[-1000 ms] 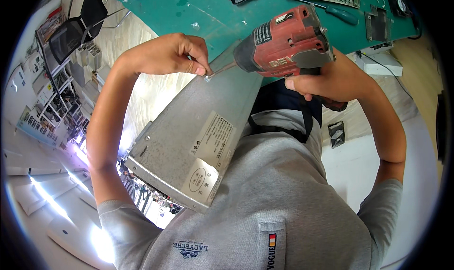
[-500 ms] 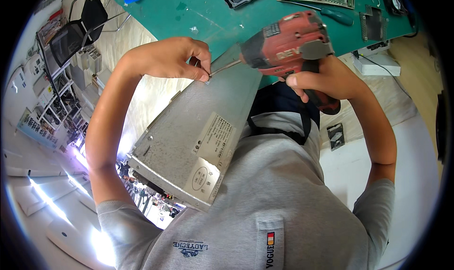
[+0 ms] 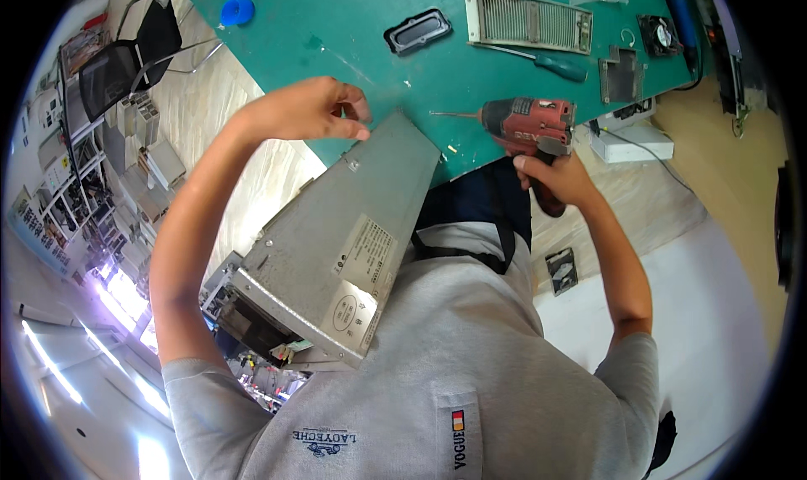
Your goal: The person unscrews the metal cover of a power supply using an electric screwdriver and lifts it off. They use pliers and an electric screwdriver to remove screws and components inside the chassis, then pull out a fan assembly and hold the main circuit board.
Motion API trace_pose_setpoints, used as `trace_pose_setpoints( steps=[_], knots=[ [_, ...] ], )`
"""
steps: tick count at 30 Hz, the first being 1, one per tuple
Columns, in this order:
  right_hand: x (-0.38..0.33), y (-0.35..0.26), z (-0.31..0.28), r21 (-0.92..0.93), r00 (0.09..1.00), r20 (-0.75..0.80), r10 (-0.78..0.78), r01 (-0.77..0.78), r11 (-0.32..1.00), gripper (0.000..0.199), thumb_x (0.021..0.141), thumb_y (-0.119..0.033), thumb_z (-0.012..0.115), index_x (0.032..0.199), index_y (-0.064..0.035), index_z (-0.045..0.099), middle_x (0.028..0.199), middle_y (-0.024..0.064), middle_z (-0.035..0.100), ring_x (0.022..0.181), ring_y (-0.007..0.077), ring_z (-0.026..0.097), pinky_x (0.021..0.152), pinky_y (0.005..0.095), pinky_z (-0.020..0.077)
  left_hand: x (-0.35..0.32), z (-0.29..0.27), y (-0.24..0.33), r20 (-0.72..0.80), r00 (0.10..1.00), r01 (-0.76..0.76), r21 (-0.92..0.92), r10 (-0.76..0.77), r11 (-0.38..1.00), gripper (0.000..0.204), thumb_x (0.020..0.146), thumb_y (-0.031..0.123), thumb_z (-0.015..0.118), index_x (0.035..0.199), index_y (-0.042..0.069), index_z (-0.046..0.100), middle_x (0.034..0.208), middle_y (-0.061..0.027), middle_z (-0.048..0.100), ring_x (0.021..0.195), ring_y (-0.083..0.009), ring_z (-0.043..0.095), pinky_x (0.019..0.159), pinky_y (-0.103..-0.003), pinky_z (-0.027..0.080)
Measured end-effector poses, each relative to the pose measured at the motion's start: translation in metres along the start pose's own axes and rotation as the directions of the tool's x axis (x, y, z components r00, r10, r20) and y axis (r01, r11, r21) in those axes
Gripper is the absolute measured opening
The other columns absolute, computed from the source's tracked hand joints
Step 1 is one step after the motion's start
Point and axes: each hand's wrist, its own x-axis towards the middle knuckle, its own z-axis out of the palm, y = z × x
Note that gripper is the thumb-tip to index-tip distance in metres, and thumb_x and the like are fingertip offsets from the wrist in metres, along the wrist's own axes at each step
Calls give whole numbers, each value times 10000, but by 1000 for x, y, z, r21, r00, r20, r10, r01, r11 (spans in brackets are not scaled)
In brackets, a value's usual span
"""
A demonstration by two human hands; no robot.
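A long grey metal case (image 3: 324, 219) with labels on its face slants across my lap and torso, its far end at the table edge. Electronic parts (image 3: 252, 324) show past its near end. My left hand (image 3: 319, 110) is by the case's far left edge, fingers curled with a gap between thumb and index; nothing shows in them. My right hand (image 3: 551, 177) is wrapped around the handle of a red and black cordless drill (image 3: 528, 123). The drill's long thin bit (image 3: 454, 114) points left above the table, apart from the case.
On the green table (image 3: 336, 26) lie a blue cap (image 3: 237, 12), a black oval frame (image 3: 418, 31), a vented metal panel (image 3: 530, 22), a screwdriver (image 3: 561, 68), a small fan (image 3: 658, 34) and a mesh plate (image 3: 622, 75). A white box (image 3: 632, 146) stands beyond the edge.
The drill has come away from the case, its bit no longer near my left fingers. My left thumb and index have parted. The parts at the case's near end show more.
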Motion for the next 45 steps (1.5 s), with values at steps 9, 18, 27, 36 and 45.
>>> trace_pose_setpoints(
  steps=[9,18,27,36,45],
  knots=[
    [11,-37,30,138,985,98,-144,130,982,293,871,-178,600,1084,18,555,767,66,592,620,151,580,607,284,480,16,6,15,-192,977,-57,198,95,979,284,889,285,644,1011,35,701,811,-93,712,790,-259,669,733,-363,507],
    [1,-27,28,-188,947,-167,-276,244,951,220,818,6,663,1020,23,578,782,56,603,614,128,589,552,280,472,-35,-39,-170,-787,581,294,-33,-206,955,292,909,276,615,1005,15,702,912,-147,714,849,-280,684,769,-379,513],
    [-25,3,49,-137,967,-219,-133,105,985,217,817,-52,639,995,48,565,761,93,605,582,144,600,537,295,485,0,-133,-297,-921,124,300,-319,-369,899,382,844,262,639,1164,57,668,1035,-170,697,984,-301,671,857,-385,518],
    [14,-7,9,-932,850,112,-514,270,243,673,662,-2,648,1305,-5,447,1082,205,558,982,400,551,839,476,443,-135,-107,-277,-774,609,271,-4,-175,962,494,960,419,549,1313,74,570,1109,-79,681,887,-191,661,713,-315,524],
    [69,-10,5,-924,756,373,-537,358,-138,649,708,27,668,1315,-12,442,1157,172,534,1097,365,515,949,451,404,-311,107,-156,-923,272,214,-220,-274,952,499,970,398,533,1324,46,562,1096,-83,681,928,-159,630,813,-306,499]
  ],
)
